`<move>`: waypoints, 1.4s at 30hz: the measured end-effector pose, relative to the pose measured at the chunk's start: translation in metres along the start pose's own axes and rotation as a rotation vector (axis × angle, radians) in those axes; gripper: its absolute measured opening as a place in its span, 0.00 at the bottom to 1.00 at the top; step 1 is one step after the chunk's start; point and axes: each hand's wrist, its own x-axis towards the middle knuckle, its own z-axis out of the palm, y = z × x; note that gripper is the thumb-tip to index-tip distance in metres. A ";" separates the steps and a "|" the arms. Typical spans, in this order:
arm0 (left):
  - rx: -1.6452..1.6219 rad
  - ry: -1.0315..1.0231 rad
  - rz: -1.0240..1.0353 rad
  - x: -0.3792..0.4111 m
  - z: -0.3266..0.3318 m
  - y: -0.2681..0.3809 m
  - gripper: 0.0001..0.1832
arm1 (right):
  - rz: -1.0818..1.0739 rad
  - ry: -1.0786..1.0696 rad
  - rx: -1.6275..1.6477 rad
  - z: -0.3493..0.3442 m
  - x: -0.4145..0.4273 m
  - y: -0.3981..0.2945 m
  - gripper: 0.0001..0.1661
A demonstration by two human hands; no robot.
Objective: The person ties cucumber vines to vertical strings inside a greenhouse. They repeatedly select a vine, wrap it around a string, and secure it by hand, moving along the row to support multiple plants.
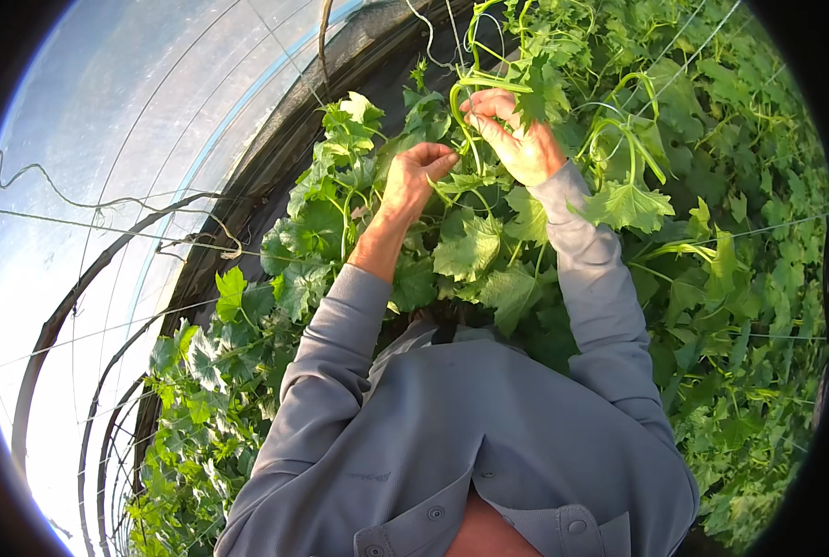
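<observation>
In front of me, a light green vine stem (455,104) with lobed leaves bends over near a thin support string (471,90). My right hand (515,136) grips the stem and string between thumb and curled fingers, beside a hanging leaf (541,87). Lower and to the left, my left hand (414,177) pinches thumb and forefinger together at a small side shoot (464,148) on the same vine; its tip is mostly hidden by the fingers. Broad leaves (469,249) spread below both hands.
Clear plastic sheeting (143,90) on curved dark hoops (59,313) rises at the left, crossed by cords (108,226). Dense vines (749,390) fill the right side, with strings (696,49) running among them. A cut-looking drooping shoot (641,150) hangs beside my right forearm.
</observation>
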 end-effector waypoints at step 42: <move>0.252 0.027 -0.132 -0.014 0.010 -0.025 0.14 | -0.061 0.437 -0.340 0.015 -0.018 -0.023 0.07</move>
